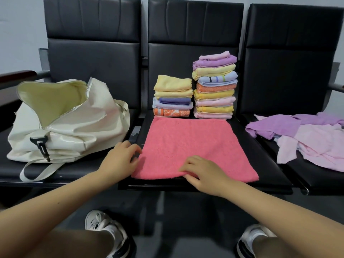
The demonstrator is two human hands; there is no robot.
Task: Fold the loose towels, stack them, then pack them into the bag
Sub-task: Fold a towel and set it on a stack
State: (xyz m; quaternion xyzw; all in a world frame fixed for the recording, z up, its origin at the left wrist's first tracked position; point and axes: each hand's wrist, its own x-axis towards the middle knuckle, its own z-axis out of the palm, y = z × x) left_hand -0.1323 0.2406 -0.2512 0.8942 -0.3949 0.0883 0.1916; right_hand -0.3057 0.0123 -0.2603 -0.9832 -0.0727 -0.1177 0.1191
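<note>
A pink towel (193, 144) lies spread flat on the middle seat (268, 164). My left hand (121, 159) pinches its left edge near the front corner. My right hand (202, 172) pinches the front edge near the middle. Behind the towel stand two stacks of folded towels, a short one (173, 98) on the left and a tall one (215, 86) on the right. A cream bag (70, 123) sits unzipped on the left seat, its mouth gaping toward me. Loose purple and pale pink towels (307, 138) lie in a heap on the right seat.
Three black padded seats are joined in a row with tall backrests (195, 28). A wooden armrest (16, 74) sticks out at far left. The bag's strap (35, 169) hangs over the left seat's front edge. My knees and white shoes (106, 228) are below the seats.
</note>
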